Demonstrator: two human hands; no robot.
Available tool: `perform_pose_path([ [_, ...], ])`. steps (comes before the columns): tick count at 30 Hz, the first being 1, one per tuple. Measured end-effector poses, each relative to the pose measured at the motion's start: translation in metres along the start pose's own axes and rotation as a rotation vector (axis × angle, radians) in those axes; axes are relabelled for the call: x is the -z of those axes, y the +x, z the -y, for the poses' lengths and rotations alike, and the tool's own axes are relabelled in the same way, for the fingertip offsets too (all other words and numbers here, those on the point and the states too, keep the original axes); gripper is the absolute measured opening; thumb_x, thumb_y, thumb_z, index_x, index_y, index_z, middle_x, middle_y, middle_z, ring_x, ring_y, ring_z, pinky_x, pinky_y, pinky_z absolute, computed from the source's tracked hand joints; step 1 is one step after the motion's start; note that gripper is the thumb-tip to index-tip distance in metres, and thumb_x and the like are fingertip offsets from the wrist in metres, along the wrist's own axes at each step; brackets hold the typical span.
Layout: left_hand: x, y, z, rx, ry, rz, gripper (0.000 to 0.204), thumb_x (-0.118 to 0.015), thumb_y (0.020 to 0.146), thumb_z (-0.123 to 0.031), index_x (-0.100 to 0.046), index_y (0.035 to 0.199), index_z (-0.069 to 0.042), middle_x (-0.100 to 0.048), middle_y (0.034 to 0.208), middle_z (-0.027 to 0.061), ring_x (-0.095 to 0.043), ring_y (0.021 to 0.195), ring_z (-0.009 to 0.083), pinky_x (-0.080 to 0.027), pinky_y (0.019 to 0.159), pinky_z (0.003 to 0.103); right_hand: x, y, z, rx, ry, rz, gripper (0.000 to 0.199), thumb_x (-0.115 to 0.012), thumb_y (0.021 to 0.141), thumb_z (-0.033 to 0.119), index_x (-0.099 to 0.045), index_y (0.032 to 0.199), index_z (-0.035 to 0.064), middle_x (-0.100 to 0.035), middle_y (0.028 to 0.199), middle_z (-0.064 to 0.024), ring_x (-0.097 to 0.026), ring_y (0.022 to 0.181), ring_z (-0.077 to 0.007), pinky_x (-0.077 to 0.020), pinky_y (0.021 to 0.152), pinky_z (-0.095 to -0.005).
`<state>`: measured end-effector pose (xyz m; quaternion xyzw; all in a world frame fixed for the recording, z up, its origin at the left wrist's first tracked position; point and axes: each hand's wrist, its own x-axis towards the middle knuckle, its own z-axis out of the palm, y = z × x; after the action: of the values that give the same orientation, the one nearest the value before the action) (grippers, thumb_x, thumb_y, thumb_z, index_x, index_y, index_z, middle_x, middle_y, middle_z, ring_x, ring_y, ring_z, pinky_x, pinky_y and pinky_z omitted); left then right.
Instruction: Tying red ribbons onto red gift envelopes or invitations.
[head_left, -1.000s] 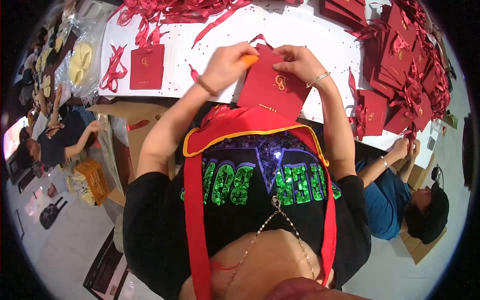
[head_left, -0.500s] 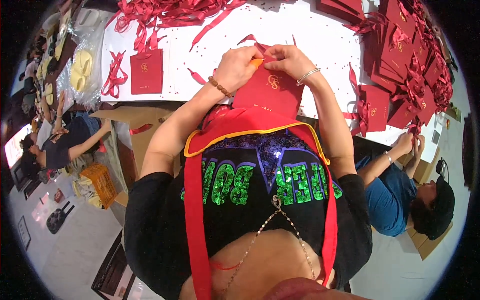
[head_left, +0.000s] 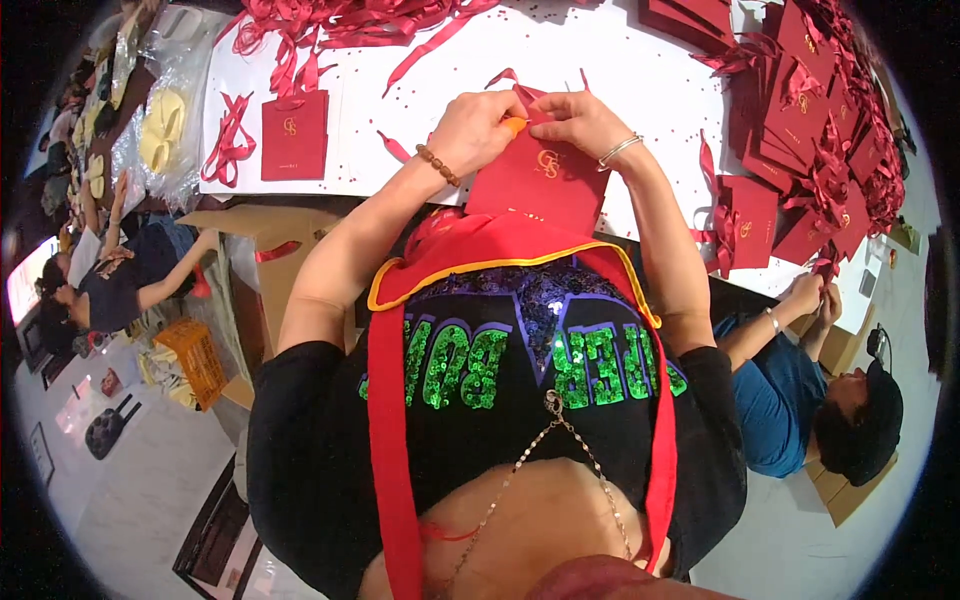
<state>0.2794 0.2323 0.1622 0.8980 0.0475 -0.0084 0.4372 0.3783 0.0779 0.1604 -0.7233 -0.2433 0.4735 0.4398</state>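
Note:
A flat red paper bag (head_left: 545,180) with a gold emblem rests against my chest at the edge of the white table (head_left: 640,60). Both hands work at its top edge. My left hand (head_left: 478,128), with a bead bracelet on the wrist, pinches a small orange tool at the bag's rim. My right hand (head_left: 580,118), wearing a silver bangle, grips the same edge, where a red ribbon (head_left: 510,80) pokes out. A red sash hangs around my neck.
Another red bag (head_left: 294,148) with ribbon lies on the table at left. Loose ribbons (head_left: 340,25) pile at the far side, and stacked finished bags (head_left: 810,120) fill the right. A person in blue (head_left: 790,390) works at right, another person (head_left: 120,285) at left, with cardboard boxes (head_left: 270,260) beside.
Both hands and the bag have moved a little farther onto the table, away from my chest. The person at left has shifted position.

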Motion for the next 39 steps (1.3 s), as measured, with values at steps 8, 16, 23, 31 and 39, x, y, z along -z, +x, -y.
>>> perform_pose_path([
  [8,-0.001,0.004,0.005,-0.086,0.079,-0.022,0.012,-0.054,0.075,-0.011,-0.06,0.081,-0.002,-0.062,0.074,0.0145,-0.06,0.067,0.029,-0.047,0.062,0.036,-0.001,0.007,-0.016,0.033,0.042,-0.071,0.031,-0.066,0.073,0.012,-0.06,0.101,-0.0004,-0.062,0.081,-0.0062,-0.057,0.073,-0.0128,-0.0447,0.068,-0.0245],
  [16,0.001,0.002,-0.001,-0.002,0.005,0.026,0.014,-0.057,0.074,-0.01,-0.061,0.083,-0.001,-0.062,0.069,0.0127,-0.059,0.059,0.0199,-0.045,0.056,0.029,-0.002,0.0,-0.012,0.06,-0.068,-0.075,0.026,-0.063,0.076,0.008,-0.058,0.1,-0.0018,-0.062,0.088,-0.0048,-0.055,0.079,-0.0106,-0.0444,0.071,-0.0223],
  [23,0.001,0.002,-0.004,0.023,-0.021,0.002,0.014,-0.056,0.073,-0.011,-0.062,0.082,-0.002,-0.063,0.071,0.0134,-0.06,0.064,0.0239,-0.047,0.059,0.033,-0.003,-0.004,-0.005,0.067,-0.03,-0.053,0.028,-0.062,0.076,0.008,-0.058,0.102,-0.0025,-0.061,0.088,-0.0058,-0.055,0.08,-0.0114,-0.0446,0.072,-0.0233],
  [31,-0.001,0.002,-0.008,0.013,0.014,-0.026,0.013,-0.054,0.073,-0.012,-0.061,0.08,-0.003,-0.062,0.072,0.0148,-0.061,0.068,0.0302,-0.048,0.063,0.037,-0.001,-0.002,-0.011,0.116,-0.089,-0.089,0.028,-0.062,0.076,0.007,-0.057,0.103,-0.0025,-0.061,0.087,-0.0054,-0.055,0.078,-0.0107,-0.0447,0.071,-0.0229],
  [39,-0.002,0.003,-0.009,-0.048,0.098,0.013,0.012,-0.056,0.073,-0.011,-0.061,0.08,-0.002,-0.062,0.069,0.0138,-0.061,0.062,0.0273,-0.046,0.058,0.035,-0.006,-0.005,-0.014,0.099,-0.073,-0.1,0.031,-0.064,0.073,0.012,-0.06,0.102,0.0027,-0.064,0.083,-0.0112,-0.059,0.076,-0.0164,-0.0452,0.072,-0.0281],
])
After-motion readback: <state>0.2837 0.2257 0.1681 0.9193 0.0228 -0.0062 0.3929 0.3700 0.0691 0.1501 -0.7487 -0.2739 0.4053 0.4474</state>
